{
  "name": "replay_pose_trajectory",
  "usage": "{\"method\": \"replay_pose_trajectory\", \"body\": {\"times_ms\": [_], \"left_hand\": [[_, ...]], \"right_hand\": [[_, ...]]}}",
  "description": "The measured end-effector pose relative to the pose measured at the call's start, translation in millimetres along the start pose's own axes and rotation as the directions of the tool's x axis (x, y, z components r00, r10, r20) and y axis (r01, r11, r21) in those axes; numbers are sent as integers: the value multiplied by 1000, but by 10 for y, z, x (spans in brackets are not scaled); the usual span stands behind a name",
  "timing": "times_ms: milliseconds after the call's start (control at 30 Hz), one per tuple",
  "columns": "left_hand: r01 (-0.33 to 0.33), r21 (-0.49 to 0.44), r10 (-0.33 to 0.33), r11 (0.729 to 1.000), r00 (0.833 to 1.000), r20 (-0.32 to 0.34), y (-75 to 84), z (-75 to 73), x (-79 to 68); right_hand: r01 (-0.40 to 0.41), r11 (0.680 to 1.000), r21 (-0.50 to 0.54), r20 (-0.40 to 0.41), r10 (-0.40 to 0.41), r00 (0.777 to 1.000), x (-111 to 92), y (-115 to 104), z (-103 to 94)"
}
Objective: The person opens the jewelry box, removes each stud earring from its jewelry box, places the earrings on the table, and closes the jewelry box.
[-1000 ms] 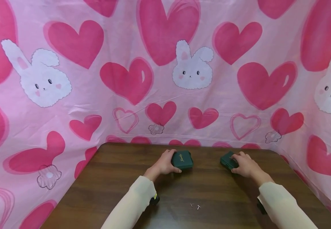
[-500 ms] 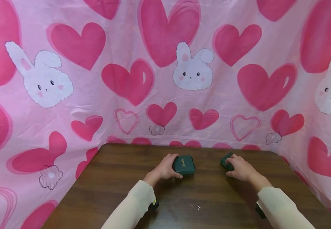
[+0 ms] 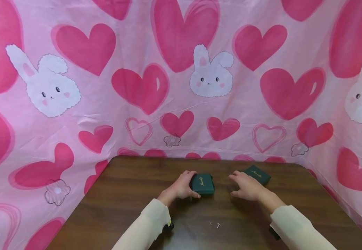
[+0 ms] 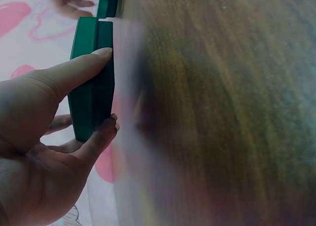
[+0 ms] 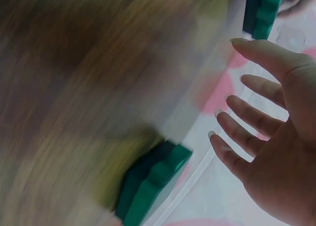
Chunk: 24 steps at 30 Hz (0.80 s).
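Note:
My left hand (image 3: 178, 187) grips a small dark green jewelry box (image 3: 203, 184) with gold lettering on its lid. In the left wrist view, the thumb and fingers span opposite sides of that box (image 4: 91, 77), and its lid is closed. A second green jewelry box (image 3: 258, 174) lies on the table to the right, partly behind my right hand (image 3: 249, 187). The right wrist view shows that hand (image 5: 276, 117) with its fingers spread and holding nothing. There it is apart from the second box (image 5: 155, 184).
Two tiny pieces lie on the brown wooden table (image 3: 131, 194) nearer the front: a silvery T-shaped one (image 3: 218, 225) and a fainter one (image 3: 210, 222). A pink cloth (image 3: 181, 104) printed with hearts and rabbits hangs behind and at both sides.
My right hand has let go of the second jewelry box and moved left toward the first. The left hand's box has come slightly nearer the front of the table.

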<state>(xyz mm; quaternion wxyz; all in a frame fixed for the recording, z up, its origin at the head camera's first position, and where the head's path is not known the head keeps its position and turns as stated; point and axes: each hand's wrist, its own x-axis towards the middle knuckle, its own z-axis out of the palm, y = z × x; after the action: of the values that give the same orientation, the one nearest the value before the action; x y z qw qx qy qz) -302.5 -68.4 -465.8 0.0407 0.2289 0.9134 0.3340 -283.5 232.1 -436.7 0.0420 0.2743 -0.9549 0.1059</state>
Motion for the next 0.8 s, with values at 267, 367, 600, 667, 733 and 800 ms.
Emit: {"method": "replay_pose_trajectory", "body": {"times_ms": [267, 367, 600, 667, 733, 800], "left_hand": [[9, 3, -9, 1000, 1000, 7, 40, 17, -53], [7, 8, -7, 1000, 1000, 16, 57, 31, -58], [-27, 46, 26, 999, 999, 22, 61, 97, -50], [-38, 59, 37, 998, 999, 22, 71, 113, -57], [-44, 75, 42, 996, 999, 25, 84, 129, -67], [-57, 82, 55, 995, 998, 31, 100, 141, -74]], "right_hand": [[48, 995, 92, -2, -48, 999, 85, -283, 47], [64, 991, 119, 1, -65, 998, 108, -351, 73], [90, 985, 148, 19, -94, 995, 171, -452, 148], [92, 984, 154, 26, -97, 995, 187, -476, 166], [98, 983, 157, 30, -104, 994, 201, -496, 183], [105, 981, 162, 33, -112, 993, 213, -511, 201]]}}
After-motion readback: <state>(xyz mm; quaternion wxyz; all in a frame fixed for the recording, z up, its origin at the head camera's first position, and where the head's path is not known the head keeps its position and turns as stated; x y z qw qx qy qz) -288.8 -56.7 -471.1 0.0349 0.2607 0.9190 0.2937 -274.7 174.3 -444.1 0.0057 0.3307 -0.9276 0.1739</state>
